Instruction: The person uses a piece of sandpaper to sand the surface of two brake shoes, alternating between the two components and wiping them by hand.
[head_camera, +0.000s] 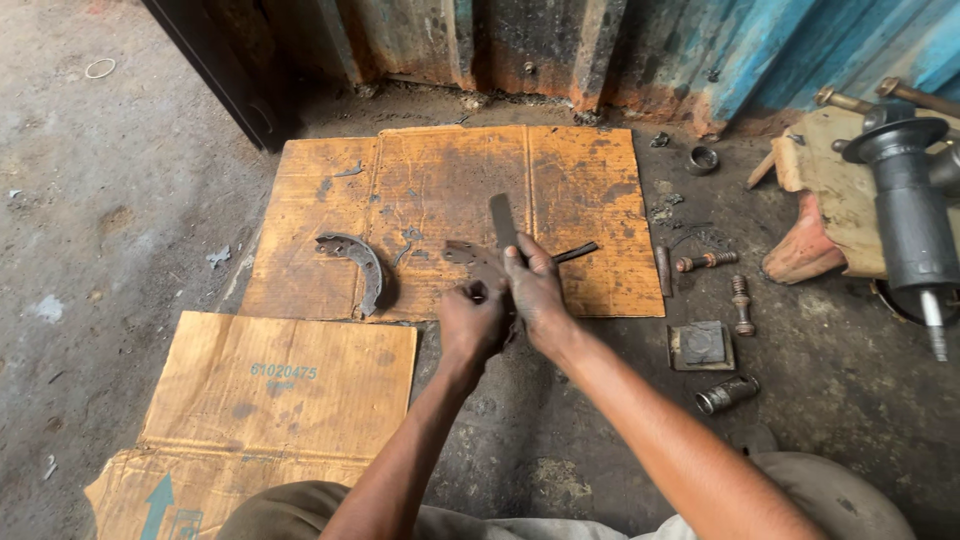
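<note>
Head view looks down on a curved brake shoe, dark and rusty, gripped at its near end by the left hand with fingers curled tight around it. Its arc runs away from the person and to the left, over the near edge of a stained cardboard sheet. Right hand is closed round a flat dark file, whose long axis points away toward the wall, blade tip up and just beside the shoe. Both hands meet at the sheet's front edge, with bare cardboard open ahead of them. A second brake shoe lies well apart to the left. Bolts and a metal block crowd the dirt floor to the right; another cardboard piece lies near left.
</note>
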